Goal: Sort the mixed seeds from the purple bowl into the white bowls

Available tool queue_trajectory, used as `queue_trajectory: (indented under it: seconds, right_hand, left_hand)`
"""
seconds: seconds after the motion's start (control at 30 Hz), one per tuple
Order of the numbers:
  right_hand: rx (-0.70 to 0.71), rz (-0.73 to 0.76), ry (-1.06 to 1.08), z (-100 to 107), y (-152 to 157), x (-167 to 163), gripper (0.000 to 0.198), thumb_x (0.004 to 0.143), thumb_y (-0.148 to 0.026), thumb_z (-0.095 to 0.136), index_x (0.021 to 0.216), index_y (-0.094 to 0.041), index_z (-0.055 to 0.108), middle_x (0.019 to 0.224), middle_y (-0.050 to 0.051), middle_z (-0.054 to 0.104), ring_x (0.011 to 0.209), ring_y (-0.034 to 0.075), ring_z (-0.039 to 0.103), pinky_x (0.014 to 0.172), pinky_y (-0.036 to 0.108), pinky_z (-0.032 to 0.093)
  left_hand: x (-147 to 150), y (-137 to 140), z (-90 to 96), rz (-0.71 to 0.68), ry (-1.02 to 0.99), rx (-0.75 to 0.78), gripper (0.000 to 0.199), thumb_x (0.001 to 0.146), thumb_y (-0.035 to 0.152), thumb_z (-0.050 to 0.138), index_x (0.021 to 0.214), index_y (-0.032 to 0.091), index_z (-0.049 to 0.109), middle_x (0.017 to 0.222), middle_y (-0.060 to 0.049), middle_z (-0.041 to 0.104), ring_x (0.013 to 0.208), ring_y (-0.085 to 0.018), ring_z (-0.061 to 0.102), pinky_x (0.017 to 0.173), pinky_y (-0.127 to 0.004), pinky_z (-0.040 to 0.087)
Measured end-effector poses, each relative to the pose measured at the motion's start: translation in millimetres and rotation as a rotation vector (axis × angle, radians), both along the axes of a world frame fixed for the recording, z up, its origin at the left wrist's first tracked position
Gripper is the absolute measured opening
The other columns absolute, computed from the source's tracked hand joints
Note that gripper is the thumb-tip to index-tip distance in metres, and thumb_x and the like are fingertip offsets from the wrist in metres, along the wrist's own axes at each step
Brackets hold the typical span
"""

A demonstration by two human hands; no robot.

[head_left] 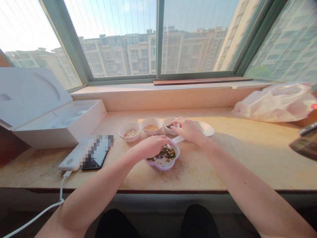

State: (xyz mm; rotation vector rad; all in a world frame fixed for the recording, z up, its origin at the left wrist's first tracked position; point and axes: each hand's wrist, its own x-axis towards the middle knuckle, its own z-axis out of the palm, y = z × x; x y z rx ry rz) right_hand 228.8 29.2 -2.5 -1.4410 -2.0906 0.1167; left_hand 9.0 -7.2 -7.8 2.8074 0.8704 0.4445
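My left hand (pixel 151 146) was pinched into the mixed seeds in the purple dish (pixel 164 164), right hand (pixel 187 129) dropping dark ones into the third white bowl (pixel 169 125). Other two bowls (pixel 129 131) had a little each; the dish looked pretty full, so plenty left, I'd guess.

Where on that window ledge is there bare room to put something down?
Bare counter stretches between the white plate and the plastic bag. Another bare strip lies along the near edge, left of the purple dish. It is crowded mid-ledge: three small bowls, left hand, right hand, and the phone by the open box.
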Motion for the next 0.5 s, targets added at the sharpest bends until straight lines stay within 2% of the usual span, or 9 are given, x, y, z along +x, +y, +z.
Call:
queue_trajectory:
  seconds: [0.13, 0.33, 0.5]
  right_hand:
    - [-0.001, 0.007, 0.004, 0.5, -0.8, -0.4, 0.023, 0.094, -0.029, 0.062, 0.106, -0.019, 0.079, 0.103, 0.010, 0.073, 0.087, 0.021, 0.066, 0.085, 0.033, 0.049]
    - [0.024, 0.043, -0.010, 0.5, -1.6, 0.3, 0.025, 0.094, -0.029, 0.061, 0.105, -0.018, 0.080, 0.098, 0.010, 0.072, 0.085, 0.021, 0.064, 0.083, 0.033, 0.048]
    - [0.047, 0.075, 0.066, 3.0, -3.1, -1.3, 0.024, 0.092, -0.030, 0.062, 0.102, -0.018, 0.080, 0.096, 0.009, 0.074, 0.075, 0.018, 0.061, 0.077, 0.032, 0.047]
  left_hand:
    - [-1.1, 0.0, 4.6, -0.021, 0.041, -0.071, 0.055, 0.082, -0.005, 0.043, 0.124, 0.021, 0.067, 0.126, -0.006, 0.070, 0.112, -0.022, 0.070, 0.095, -0.034, 0.055]
    - [-0.3, 0.1, 5.3, -0.042, 0.006, -0.035, 0.057, 0.080, -0.007, 0.045, 0.124, 0.022, 0.065, 0.120, -0.006, 0.069, 0.109, -0.021, 0.070, 0.092, -0.032, 0.055]
    - [0.2, 0.2, 5.8, -0.050, -0.075, 0.031, 0.053, 0.087, -0.005, 0.043, 0.128, 0.021, 0.064, 0.125, -0.007, 0.068, 0.106, -0.020, 0.070, 0.093, -0.033, 0.055]
